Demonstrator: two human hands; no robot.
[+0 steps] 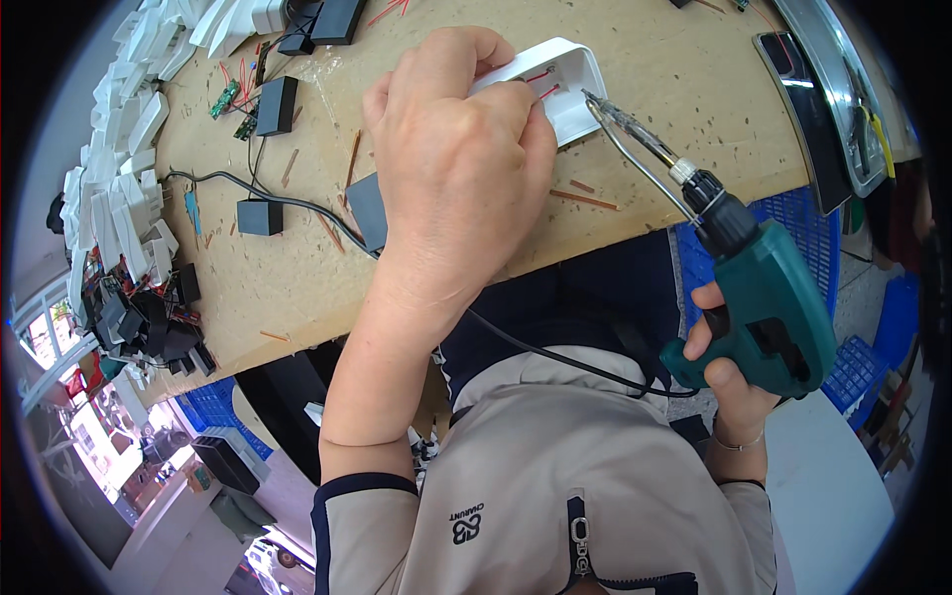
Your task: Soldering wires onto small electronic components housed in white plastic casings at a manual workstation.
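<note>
My left hand (461,149) is closed around a white plastic housing (580,114), its fingers curled over the near wall. Thin red wires (548,91) show inside the housing; where they run under my fingers is hidden. In my right hand (729,372) is a green soldering gun (778,297), gripped by its handle and pointing up and left. Its metal tip (595,101) is at the housing's right edge; I cannot tell whether they touch. A dark flat box (367,210) lies partly hidden beside my left wrist. The gun's black cord (555,352) runs across my lap.
White housings (124,149) are heaped along the left edge, above a pile of black boxes (129,322). Black boxes (277,106) and a green circuit board (224,99) lie left of my hand. Brown strips (585,200) are scattered about. A metal tray (833,89) stands at right.
</note>
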